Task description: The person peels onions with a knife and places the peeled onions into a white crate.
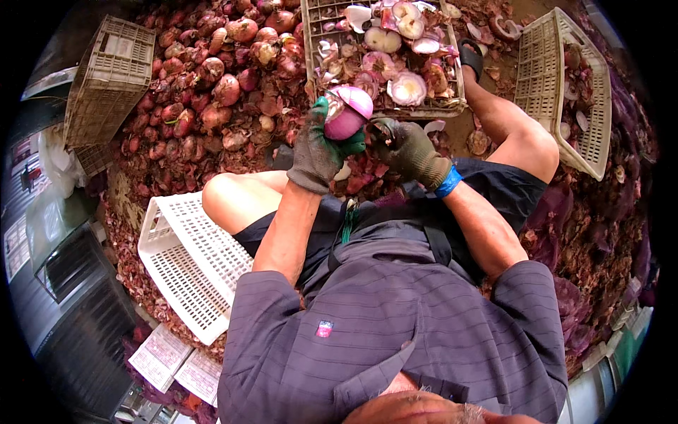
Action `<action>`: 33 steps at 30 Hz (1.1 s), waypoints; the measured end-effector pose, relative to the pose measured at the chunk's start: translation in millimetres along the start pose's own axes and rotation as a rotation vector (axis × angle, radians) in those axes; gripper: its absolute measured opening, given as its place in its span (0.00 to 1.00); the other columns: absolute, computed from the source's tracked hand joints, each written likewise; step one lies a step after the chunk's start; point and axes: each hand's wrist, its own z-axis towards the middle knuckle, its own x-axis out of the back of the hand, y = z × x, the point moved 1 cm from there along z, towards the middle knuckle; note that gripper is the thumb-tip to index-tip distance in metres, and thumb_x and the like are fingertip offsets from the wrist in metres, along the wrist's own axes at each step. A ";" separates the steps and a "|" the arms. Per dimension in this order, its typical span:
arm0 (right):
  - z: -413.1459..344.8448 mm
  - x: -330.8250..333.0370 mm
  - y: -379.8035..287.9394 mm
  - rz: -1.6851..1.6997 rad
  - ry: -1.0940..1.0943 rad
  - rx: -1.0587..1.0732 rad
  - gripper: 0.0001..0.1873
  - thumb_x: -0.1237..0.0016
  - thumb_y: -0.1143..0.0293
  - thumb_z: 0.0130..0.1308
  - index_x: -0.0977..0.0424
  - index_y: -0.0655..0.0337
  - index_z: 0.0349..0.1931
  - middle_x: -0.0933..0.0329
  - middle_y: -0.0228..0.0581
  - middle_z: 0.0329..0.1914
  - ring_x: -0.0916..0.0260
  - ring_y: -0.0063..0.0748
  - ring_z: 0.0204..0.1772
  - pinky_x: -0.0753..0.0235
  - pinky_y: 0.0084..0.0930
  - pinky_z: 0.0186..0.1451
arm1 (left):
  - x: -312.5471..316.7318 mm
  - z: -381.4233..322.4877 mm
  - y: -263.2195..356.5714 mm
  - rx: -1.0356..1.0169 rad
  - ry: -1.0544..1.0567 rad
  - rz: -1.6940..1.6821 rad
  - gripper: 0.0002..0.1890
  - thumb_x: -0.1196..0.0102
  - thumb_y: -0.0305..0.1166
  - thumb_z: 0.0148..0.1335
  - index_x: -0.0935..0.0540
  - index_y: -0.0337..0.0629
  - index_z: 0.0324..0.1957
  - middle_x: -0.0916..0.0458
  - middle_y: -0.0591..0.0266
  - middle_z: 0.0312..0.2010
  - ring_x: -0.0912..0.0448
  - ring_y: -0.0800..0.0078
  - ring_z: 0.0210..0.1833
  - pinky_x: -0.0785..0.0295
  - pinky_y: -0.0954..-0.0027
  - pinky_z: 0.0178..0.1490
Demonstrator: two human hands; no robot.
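Note:
My left hand [323, 146], in a grey and green coated work glove, holds a peeled purple onion [345, 117] with its thumb and fingers around it. A dark slit or thin blade crosses the onion's upper right side; I cannot tell which. My right hand [405, 150], in a soiled glove with a blue band at the wrist, is curled just right of the onion. Its fingers seem closed on something small and dark, perhaps a knife handle, mostly hidden. Beyond both hands lies a plastic crate [461, 79] holding cut onion pieces [407, 89] and skins.
A large heap of unpeeled red onions [214, 116] lies ahead on the left. A white crate [196, 259] is tilted by my left knee; another crate [540, 79] with onion scraps leans at the right. A tall crate [114, 69] stands far left. Loose skins cover much of the ground.

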 end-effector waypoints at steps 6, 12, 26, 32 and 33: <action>3.3 -9.3 -15.8 0.616 -0.088 -0.177 0.03 0.43 0.73 0.65 0.23 0.60 0.37 0.29 0.22 0.28 0.33 0.11 0.29 0.33 0.21 0.26 | -13.4 0.4 4.4 -0.161 -0.062 0.085 0.30 0.42 0.49 0.67 0.28 0.43 0.65 0.19 0.50 0.53 0.13 0.53 0.43 0.11 0.52 0.37; 16.0 5.7 15.2 0.994 0.004 -0.479 0.07 0.47 0.73 0.69 0.23 0.63 0.44 0.26 0.31 0.27 0.29 0.25 0.26 0.29 0.25 0.26 | -3.4 27.8 3.8 -0.161 -0.055 0.207 0.28 0.43 0.48 0.68 0.27 0.49 0.65 0.20 0.56 0.55 0.14 0.57 0.43 0.11 0.51 0.37; 56.6 -8.3 30.1 0.185 0.338 -0.456 0.24 0.33 0.56 0.59 0.20 0.63 0.49 0.14 0.44 0.39 0.17 0.29 0.40 0.20 0.30 0.43 | 13.9 48.4 -8.2 -0.222 -0.158 0.359 0.30 0.45 0.47 0.73 0.32 0.50 0.72 0.27 0.57 0.66 0.21 0.56 0.61 0.20 0.48 0.60; 92.6 -9.5 91.6 0.209 0.593 -0.431 0.11 0.39 0.65 0.66 0.18 0.65 0.41 0.18 0.33 0.28 0.24 0.24 0.30 0.23 0.31 0.35 | -8.3 40.6 -0.5 -0.083 -0.288 0.168 0.32 0.45 0.50 0.73 0.34 0.51 0.73 0.25 0.51 0.62 0.21 0.52 0.61 0.22 0.44 0.63; 92.6 -5.9 87.7 0.106 0.601 -0.368 0.11 0.39 0.65 0.67 0.18 0.64 0.42 0.18 0.32 0.29 0.26 0.22 0.30 0.24 0.29 0.34 | -7.1 33.9 4.5 -0.072 -0.309 0.107 0.31 0.46 0.48 0.74 0.34 0.51 0.73 0.24 0.53 0.62 0.21 0.53 0.62 0.22 0.44 0.62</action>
